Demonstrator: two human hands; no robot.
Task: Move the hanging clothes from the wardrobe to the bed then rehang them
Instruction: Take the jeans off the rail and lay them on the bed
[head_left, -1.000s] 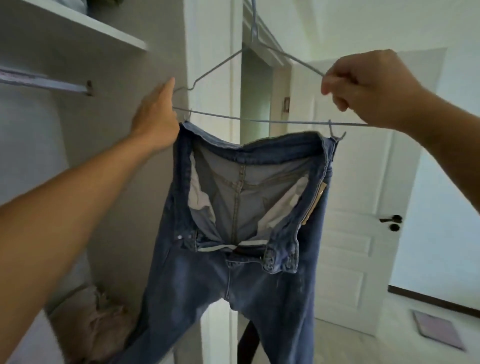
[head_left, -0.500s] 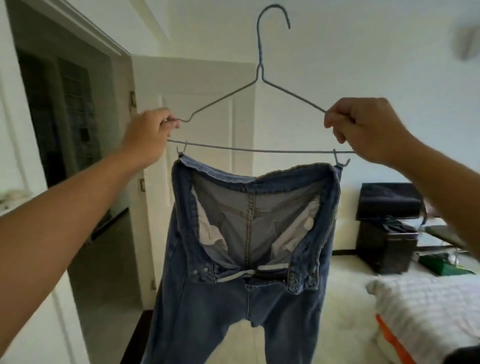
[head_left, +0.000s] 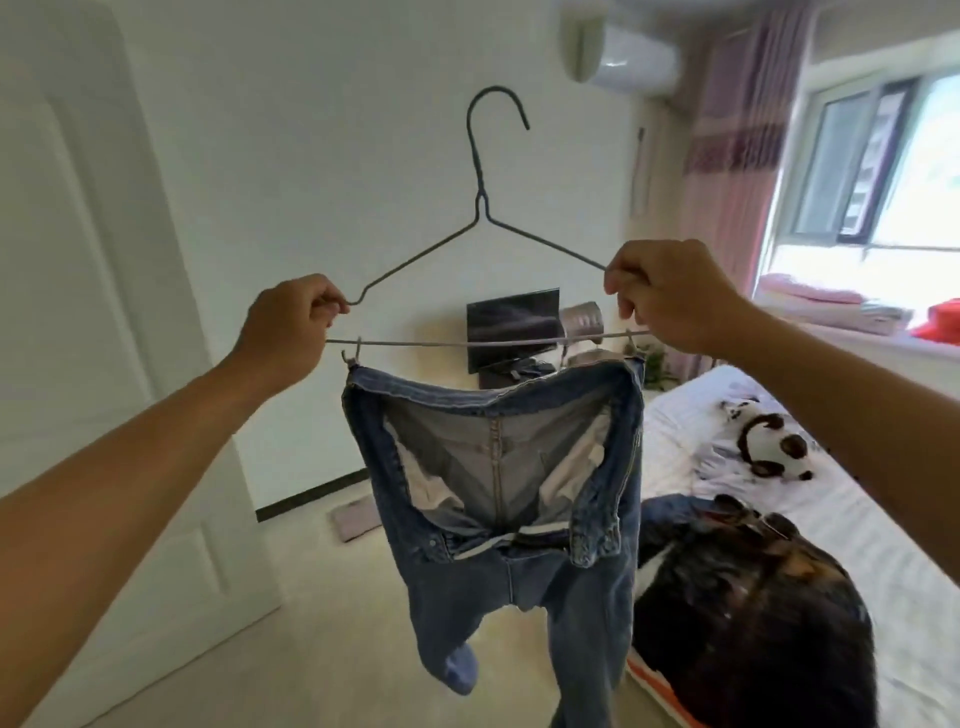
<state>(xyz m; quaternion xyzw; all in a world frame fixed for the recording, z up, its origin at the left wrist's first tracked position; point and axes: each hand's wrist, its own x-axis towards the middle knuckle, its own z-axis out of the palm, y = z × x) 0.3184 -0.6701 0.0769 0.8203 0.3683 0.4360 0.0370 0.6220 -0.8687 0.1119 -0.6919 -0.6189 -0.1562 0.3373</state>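
Observation:
A pair of blue jeans (head_left: 498, 519) hangs by its waistband from the clips of a grey wire hanger (head_left: 480, 208), held up in front of me. My left hand (head_left: 291, 327) pinches the hanger's left end and my right hand (head_left: 670, 296) grips its right end. The jeans' legs dangle over the floor beside the bed (head_left: 852, 525), which has a white cover. Dark clothes (head_left: 753, 613) lie piled on the bed's near end. The wardrobe is out of view.
A white door (head_left: 104, 364) stands at the left. A small dark screen (head_left: 511, 325) sits on a low stand against the far wall. A panda plush (head_left: 769, 444) lies on the bed. A window (head_left: 883, 156) with a pink curtain is at the right.
My view has swung right, from the wardrobe past the doorway to the bed. Both hands keep their hold on the hanger, and the jeans now hang next to the bed.

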